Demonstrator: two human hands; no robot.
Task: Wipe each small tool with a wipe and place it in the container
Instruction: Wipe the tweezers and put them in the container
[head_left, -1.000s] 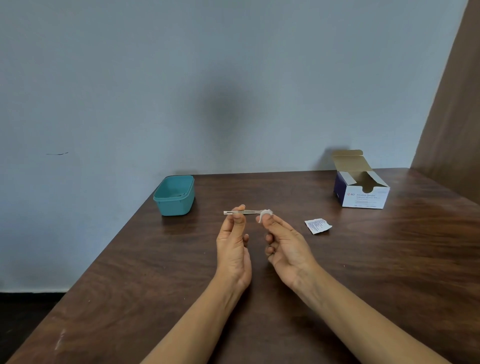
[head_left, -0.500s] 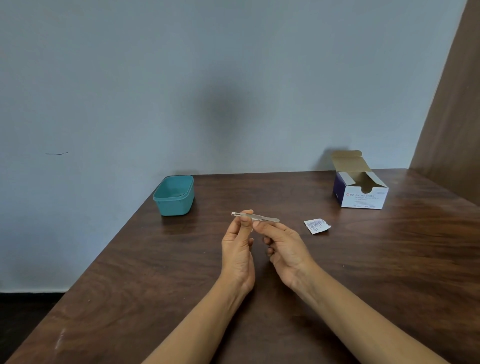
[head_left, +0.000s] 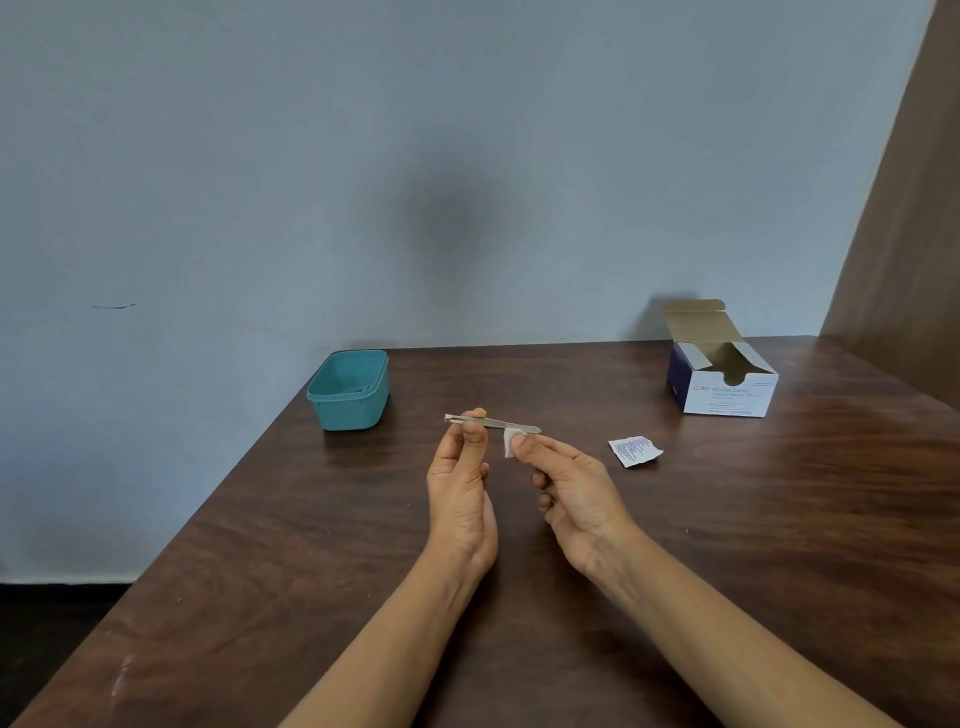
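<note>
The small metal tool (head_left: 491, 422) is up in the air over the middle of the table (head_left: 779, 519), lying nearly level, its right end dipping a little. My left hand (head_left: 460, 499) pinches it near the left end, thumb and forefinger closed tight on the slim handle. My right hand (head_left: 576, 493) has a folded white wipe (head_left: 509, 443) squeezed between thumb and fingertips, and that wipe is wrapped against the tool close to its right tip. So both hands are closed, one on the tool, one on the wipe, and they sit just beside each other. Off to the far left, near the table's edge, the teal container (head_left: 349, 391) stands open, something small inside that I can't make out. To my right a torn wipe packet (head_left: 635, 450) lies flat on the wood. Beyond it, by the wall, the alcohol swab box (head_left: 727, 379) sits with its lid flipped up.
</note>
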